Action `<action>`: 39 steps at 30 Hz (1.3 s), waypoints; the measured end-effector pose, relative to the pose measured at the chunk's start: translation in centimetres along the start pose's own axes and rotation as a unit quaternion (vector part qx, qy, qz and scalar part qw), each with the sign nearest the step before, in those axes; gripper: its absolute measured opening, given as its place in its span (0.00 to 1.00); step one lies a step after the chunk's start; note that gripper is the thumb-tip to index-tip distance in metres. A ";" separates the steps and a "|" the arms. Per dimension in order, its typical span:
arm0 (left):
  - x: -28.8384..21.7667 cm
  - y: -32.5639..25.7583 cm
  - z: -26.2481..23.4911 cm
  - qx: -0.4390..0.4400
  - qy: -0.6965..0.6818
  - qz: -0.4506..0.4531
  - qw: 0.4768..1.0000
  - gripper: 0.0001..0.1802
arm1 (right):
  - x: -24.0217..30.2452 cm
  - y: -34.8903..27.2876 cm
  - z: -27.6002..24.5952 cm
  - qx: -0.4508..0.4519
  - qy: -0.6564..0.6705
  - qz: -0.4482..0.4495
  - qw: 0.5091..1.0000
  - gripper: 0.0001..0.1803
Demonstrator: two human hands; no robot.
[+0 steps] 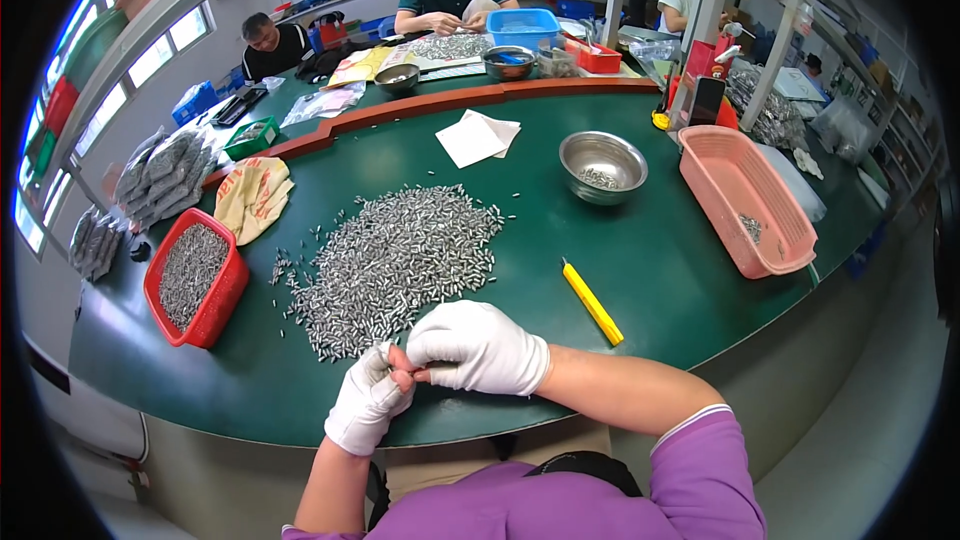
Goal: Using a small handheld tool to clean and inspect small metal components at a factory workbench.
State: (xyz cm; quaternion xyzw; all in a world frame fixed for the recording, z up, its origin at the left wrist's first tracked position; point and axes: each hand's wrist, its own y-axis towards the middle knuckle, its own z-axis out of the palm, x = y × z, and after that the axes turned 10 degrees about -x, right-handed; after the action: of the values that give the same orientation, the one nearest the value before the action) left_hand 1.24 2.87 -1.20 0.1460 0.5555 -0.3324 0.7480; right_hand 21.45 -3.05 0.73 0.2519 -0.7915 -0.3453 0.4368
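Right at the near edge of the green table (620, 270), both white-gloved hands meet: left hand (368, 400) pinched shut, right hand (480, 345) curled over it, fingertips touching, though what they pinch is too small to tell. Just beyond the grip spreads the heap of small silver metal pins (400, 260). Right of it lies a yellow utility knife (592, 302); far left, a red plastic basket of pins (195, 278).

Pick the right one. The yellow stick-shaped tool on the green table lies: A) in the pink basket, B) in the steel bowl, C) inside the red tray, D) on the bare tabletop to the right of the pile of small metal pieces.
D: the yellow tool lies flat on the green table, right of the pile of metal pieces, apart from every container.
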 end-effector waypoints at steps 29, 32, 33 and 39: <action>-1.5 0.9 -0.3 0.053 -0.091 -0.095 0.990 0.08 | 0.3 0.1 1.0 -0.046 -0.036 0.092 0.994 0.10; -1.1 0.7 -0.5 0.046 -0.134 -0.081 0.987 0.09 | 0.5 0.7 1.0 -0.033 -0.053 0.069 0.996 0.09; -0.9 0.7 -0.7 0.053 -0.152 -0.083 0.983 0.09 | 0.4 1.0 1.2 -0.037 -0.055 0.061 0.996 0.07; -0.7 -0.1 -1.3 0.041 -0.199 -0.076 0.976 0.09 | 0.0 1.7 2.3 -0.016 -0.040 0.052 0.998 0.08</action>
State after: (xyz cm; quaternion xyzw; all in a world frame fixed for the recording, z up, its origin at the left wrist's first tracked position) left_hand 0.15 3.82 -0.94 0.0652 0.3908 -0.4330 0.8096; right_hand 19.32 -1.19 1.13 0.1895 -0.8145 -0.3448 0.4264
